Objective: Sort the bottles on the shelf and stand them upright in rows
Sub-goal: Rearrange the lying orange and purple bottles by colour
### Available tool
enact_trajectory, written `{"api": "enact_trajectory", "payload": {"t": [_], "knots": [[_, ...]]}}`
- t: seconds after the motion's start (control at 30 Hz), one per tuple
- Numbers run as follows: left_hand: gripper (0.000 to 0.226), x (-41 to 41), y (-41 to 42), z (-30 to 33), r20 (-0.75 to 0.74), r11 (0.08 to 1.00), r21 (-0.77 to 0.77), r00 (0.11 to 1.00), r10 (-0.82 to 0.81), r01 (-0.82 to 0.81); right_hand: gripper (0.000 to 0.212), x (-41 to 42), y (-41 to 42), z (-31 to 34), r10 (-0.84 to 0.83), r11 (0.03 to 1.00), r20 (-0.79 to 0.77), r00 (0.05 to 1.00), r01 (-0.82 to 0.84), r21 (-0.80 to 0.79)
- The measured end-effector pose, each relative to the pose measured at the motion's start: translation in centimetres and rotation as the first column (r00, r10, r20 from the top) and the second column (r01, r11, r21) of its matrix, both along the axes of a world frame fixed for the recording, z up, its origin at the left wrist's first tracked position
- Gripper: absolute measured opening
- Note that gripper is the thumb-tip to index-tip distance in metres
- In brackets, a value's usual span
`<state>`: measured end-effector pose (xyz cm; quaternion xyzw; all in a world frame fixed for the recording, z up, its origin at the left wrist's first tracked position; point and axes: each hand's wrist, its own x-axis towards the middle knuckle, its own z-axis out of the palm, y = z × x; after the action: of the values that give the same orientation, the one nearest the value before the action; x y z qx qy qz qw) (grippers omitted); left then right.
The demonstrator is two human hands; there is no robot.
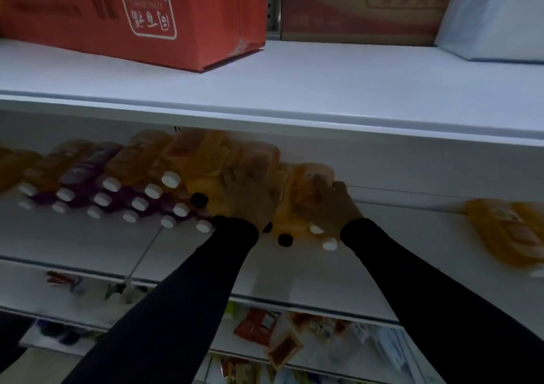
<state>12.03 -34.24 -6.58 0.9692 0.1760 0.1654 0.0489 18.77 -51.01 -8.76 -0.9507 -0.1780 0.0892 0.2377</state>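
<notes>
Black sleeves (182, 304) — both hands' grip among orange bottles (297, 195).

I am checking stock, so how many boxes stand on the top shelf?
3: red box at left, brown box in the middle, pale box far right; others may lie outside view.

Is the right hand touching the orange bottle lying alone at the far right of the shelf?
Apart. The head view shows bare shelf between the right hand and that lone orange bottle.
</notes>
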Motion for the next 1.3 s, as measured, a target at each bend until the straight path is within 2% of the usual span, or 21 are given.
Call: {"api": "enact_trajectory", "payload": {"t": [0.13, 0.2, 0.27, 0.37, 0.43, 0.53, 0.63, 0.67, 0.73, 0.9, 0.97, 1.07, 1.17, 1.23, 1.3], "knots": [[0.057, 0.4, -0.8, 0.2, 0.030, 1.000, -0.024, 0.999, -0.011, 0.011, 0.089, 0.5, -1.3, 1.2, 0.014, 0.999, 0.011, 1.000, -0.014, -0.039], [0.053, 0.8, -1.1, 0.7, 0.056, 0.995, -0.069, 0.996, -0.063, 0.067, 0.096, 0.1, -1.4, 0.8, 0.017, 1.000, 0.010, 1.000, -0.017, -0.016], [0.043, 0.5, -1.2, 1.4, 0.142, 0.983, -0.119, 0.982, -0.125, 0.142, 0.099, -0.3, -1.3, 0.3, 0.032, 0.999, 0.022, 0.999, -0.032, 0.023], [0.045, -0.3, -1.6, 1.6, 0.265, 0.971, -0.180, 0.958, -0.107, 0.158, 0.084, -0.4, -2.6, 0.4, -0.018, 0.965, -0.040, 0.999, 0.028, 0.260], [0.062, -0.7, -2.5, 1.5, 0.258, 0.960, -0.251, 0.965, -0.055, 0.122, 0.082, -0.6, -4.7, 0.7, -0.038, 0.910, -0.056, 0.998, 0.057, 0.411], [0.083, -0.7, -5.3, 1.6, 0.226, 0.904, -0.410, 0.974, -0.022, 0.116, 0.078, -1.3, -8.8, 1.0, -0.085, 0.827, -0.029, 0.996, 0.086, 0.555], [0.064, -0.3, -10.1, 1.4, 0.324, 0.881, -0.392, 0.936, -0.137, 0.265, 0.073, -1.8, -13.9, 1.1, -0.202, 0.782, 0.070, 0.977, 0.118, 0.612], [0.060, 0.1, -12.0, 1.2, 0.341, 0.869, -0.385, 0.923, -0.179, 0.311, 0.071, -1.9, -16.0, 1.1, -0.244, 0.786, 0.117, 0.963, 0.126, 0.605], [0.064, 1.1, -15.9, 0.7, 0.307, 0.818, -0.472, 0.931, -0.197, 0.329, 0.073, -2.0, -20.4, 1.0, -0.299, 0.817, 0.177, 0.938, 0.156, 0.555], [0.055, 3.0, -25.9, -1.2, 0.357, 0.653, -0.568, 0.865, -0.353, 0.501, 0.089, -2.1, -31.7, 0.4, -0.430, 0.862, 0.177, 0.885, 0.345, 0.370], [0.052, 3.4, -29.4, -2.1, 0.345, 0.608, -0.596, 0.850, -0.397, 0.525, 0.085, -1.9, -35.2, 0.3, -0.433, 0.866, 0.158, 0.887, 0.361, 0.346], [0.048, 4.4, -33.1, -3.8, 0.307, 0.566, -0.664, 0.868, -0.390, 0.489, 0.075, -1.3, -38.9, 0.3, -0.387, 0.899, 0.220, 0.896, 0.313, 0.307], [0.058, 5.3, -35.5, -5.1, 0.194, 0.617, -0.698, 0.925, -0.327, 0.364, 0.073, -0.1, -40.5, 0.0, -0.348, 0.915, 0.181, 0.920, 0.292, 0.277], [0.063, 5.4, -36.9, -6.1, 0.140, 0.696, -0.645, 0.944, -0.298, 0.315, 0.067, 0.9, -41.1, -0.4, -0.339, 0.923, 0.150, 0.929, 0.298, 0.243], [0.064, 5.3, -38.1, -6.7, 0.114, 0.738, -0.597, 0.944, -0.308, 0.313, 0.065, 1.7, -41.3, -0.6, -0.345, 0.923, 0.141, 0.928, 0.308, 0.231]]}}
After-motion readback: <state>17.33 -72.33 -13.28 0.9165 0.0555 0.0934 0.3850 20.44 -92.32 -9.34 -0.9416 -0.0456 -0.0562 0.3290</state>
